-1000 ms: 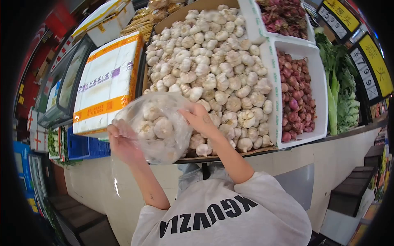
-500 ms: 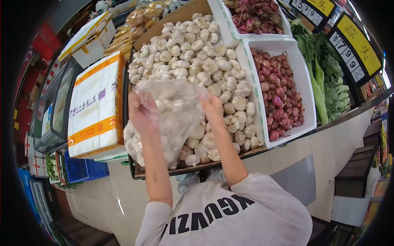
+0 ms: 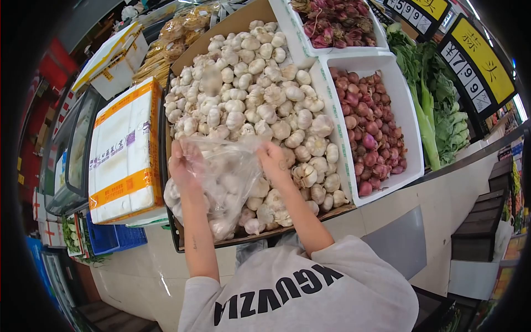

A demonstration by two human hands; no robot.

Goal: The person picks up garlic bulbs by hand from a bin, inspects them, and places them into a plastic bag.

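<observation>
Two hands show in the head view: the left hand (image 3: 186, 161) curls closed on one side of a clear plastic bag (image 3: 228, 166), and the right hand (image 3: 273, 160) pinches its other side. Bulbs fill its lower part, over the garlic heap's (image 3: 243, 88) near left corner.

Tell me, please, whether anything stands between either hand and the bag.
Nothing visible does: the left hand and right hand both touch the clear bag at its upper part, with loose garlic beyond it.
</observation>
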